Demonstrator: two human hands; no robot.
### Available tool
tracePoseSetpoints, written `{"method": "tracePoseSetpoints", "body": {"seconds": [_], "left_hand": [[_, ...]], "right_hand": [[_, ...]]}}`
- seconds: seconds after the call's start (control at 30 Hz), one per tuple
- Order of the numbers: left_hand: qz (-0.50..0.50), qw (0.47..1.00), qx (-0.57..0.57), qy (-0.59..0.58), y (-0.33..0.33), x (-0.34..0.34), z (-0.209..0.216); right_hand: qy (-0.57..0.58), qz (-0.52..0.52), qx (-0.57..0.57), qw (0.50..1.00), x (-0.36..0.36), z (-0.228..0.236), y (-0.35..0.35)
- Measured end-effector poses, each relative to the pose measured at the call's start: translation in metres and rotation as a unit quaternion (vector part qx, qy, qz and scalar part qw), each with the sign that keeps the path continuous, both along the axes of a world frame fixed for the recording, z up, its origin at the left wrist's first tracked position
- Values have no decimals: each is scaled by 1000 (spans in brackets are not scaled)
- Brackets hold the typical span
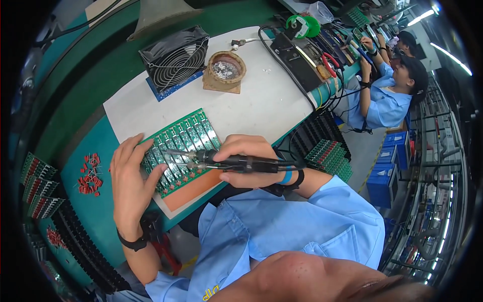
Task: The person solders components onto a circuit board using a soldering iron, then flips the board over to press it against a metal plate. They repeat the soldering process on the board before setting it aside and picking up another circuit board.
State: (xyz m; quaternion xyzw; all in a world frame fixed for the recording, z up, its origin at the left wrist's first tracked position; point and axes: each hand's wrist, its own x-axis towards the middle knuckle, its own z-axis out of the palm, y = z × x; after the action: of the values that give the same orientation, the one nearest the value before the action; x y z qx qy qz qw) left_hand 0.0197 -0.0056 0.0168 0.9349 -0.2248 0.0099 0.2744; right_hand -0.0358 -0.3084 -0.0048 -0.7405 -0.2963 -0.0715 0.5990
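A green panel of several joined circuit boards (pixel 187 132) lies in front of me on a white sheet. Across its left edge rests my left hand (pixel 132 173), fingers and thumb on the panel, gripping it there. My right hand (pixel 249 151) is closed around a black corded soldering iron (pixel 246 163) with two metal prongs. The prongs point left over the middle of the panel, close to my left thumb. Whether their tips touch the boards I cannot tell. An orange-brown strip (pixel 193 190) shows under the panel's near edge.
A black fan (pixel 176 60) and a round solder pot (pixel 226 69) stand behind the panel. Loose red components (pixel 89 176) lie at left, near stacked boards (pixel 37 186). More boards (pixel 329 158) sit at right. A co-worker (pixel 390 93) works at far right, beyond cables and a green spool (pixel 303 26).
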Motion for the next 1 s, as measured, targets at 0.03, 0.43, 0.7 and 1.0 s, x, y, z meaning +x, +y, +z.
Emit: {"method": "tracePoseSetpoints", "body": {"seconds": [0.03, 0.43, 0.7, 1.0], "left_hand": [[1, 1000, 0, 3, 0, 1, 0], [-3, 1000, 10, 1, 0, 1, 5], [-12, 1000, 4, -8, 3, 1, 3], [18, 1000, -1, -12, 4, -4, -7]], "right_hand": [[-20, -1, 5, 1000, -2, 0, -2], [-189, -65, -158, 967, -4, -27, -5], [-192, -53, -183, 963, -8, -22, -1], [-180, -94, -189, 961, -9, -28, -22]]}}
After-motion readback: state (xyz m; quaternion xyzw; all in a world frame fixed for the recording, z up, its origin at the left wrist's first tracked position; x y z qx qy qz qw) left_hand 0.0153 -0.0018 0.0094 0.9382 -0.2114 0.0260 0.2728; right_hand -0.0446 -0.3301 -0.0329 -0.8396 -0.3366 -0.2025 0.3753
